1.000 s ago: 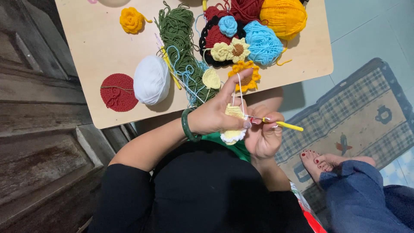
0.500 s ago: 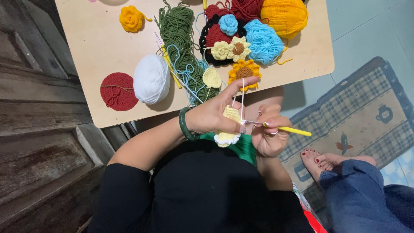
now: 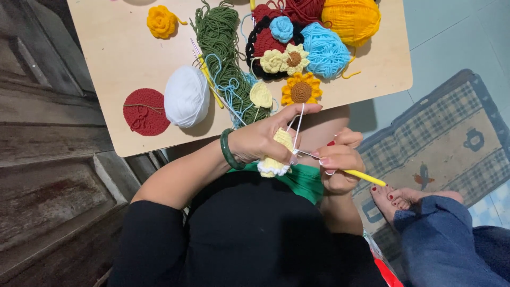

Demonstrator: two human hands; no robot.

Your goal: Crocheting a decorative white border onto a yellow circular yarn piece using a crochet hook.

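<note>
The small pale-yellow crocheted piece with a white frilled edge [image 3: 274, 159] sits over the lap, just near of the table edge, pinched in the left hand [image 3: 260, 141], whose raised forefinger carries the white yarn strand [image 3: 299, 119] taut. The right hand [image 3: 340, 159] is closed around the yellow-handled crochet hook [image 3: 357, 174], its metal tip at the piece. Compared with a second ago, the work has dropped slightly lower and the hook handle angles further down to the right, so stitching seems to be continuing along the white border. No containers show; a white yarn ball [image 3: 186, 96], green yarn skein [image 3: 220, 48] and crocheted flowers lie loose on the pale wooden tabletop [image 3: 117, 48].
</note>
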